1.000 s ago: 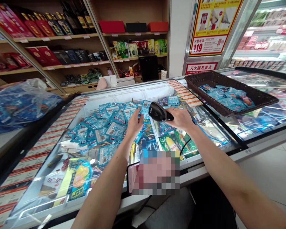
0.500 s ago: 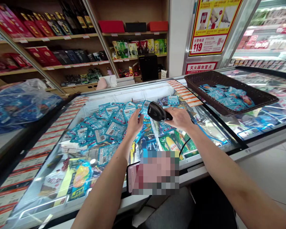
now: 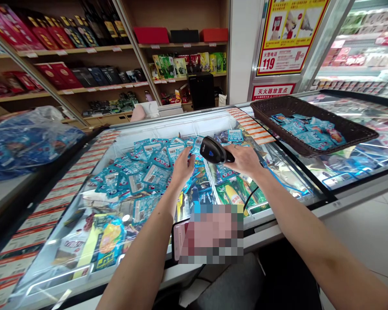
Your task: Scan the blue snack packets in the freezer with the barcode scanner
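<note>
In my right hand (image 3: pixel 244 158) is a black barcode scanner (image 3: pixel 212 150), gripped by its handle. A blue indicator glows on its top, and its head faces a small blue ice-cream packet (image 3: pixel 197 144). My left hand (image 3: pixel 183 165) pinches that packet by its near edge, with the scanner covering part of it. Under and beyond my left hand, a heap of similar blue packets (image 3: pixel 157 174) with white barcode labels lies in the chest freezer (image 3: pixel 210 123). A white wire divider (image 3: pixel 211 181) runs through the freezer below the scanner.
A brown woven basket (image 3: pixel 313 148) with more blue packets rests on the freezer at right. A plastic bag (image 3: pixel 32 142) of blue packets sits at left. Near the front edge is a phone (image 3: pixel 180 241), partly covered by a blurred patch. Stocked shelves (image 3: pixel 100 89) stand behind.
The blue light on the scanner has come on, and its head has tipped very slightly. Both hands have stayed almost in place.
</note>
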Available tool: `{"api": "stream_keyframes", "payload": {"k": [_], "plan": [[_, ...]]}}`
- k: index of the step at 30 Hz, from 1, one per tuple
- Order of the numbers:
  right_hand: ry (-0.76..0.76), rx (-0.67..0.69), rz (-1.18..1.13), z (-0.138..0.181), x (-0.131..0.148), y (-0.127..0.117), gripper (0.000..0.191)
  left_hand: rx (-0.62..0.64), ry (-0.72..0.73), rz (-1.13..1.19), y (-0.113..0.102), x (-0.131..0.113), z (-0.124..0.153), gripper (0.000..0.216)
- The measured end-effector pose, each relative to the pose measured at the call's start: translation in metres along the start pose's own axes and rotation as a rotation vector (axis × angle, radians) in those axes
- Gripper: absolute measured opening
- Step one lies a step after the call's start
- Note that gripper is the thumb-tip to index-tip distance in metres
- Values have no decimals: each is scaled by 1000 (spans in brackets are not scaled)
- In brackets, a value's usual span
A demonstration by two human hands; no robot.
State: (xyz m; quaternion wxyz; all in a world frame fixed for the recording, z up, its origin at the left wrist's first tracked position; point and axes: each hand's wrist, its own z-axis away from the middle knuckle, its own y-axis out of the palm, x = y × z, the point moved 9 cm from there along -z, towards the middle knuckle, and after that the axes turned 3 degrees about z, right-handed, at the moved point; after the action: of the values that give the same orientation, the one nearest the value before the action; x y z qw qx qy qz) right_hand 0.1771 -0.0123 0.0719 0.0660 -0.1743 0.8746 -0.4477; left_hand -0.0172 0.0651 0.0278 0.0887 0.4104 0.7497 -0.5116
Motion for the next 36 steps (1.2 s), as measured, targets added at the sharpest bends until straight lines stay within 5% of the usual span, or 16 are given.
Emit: {"api": "stream_keyframes", "payload": {"k": [11,21,29,36], "plan": [[98,-21,15,2,-11,-5,34,-68,24,-63,-8,-6,2,50],[279,-22,98,4,-31,-9,33,-222,272,-231,-19,-29,8,45],[368,13,130,6,-42,-11,34,135,578,-299,17,-65,20,46],[356,-7,116,5,-41,-13,34,342,611,-285,32,-77,28,48]]}}
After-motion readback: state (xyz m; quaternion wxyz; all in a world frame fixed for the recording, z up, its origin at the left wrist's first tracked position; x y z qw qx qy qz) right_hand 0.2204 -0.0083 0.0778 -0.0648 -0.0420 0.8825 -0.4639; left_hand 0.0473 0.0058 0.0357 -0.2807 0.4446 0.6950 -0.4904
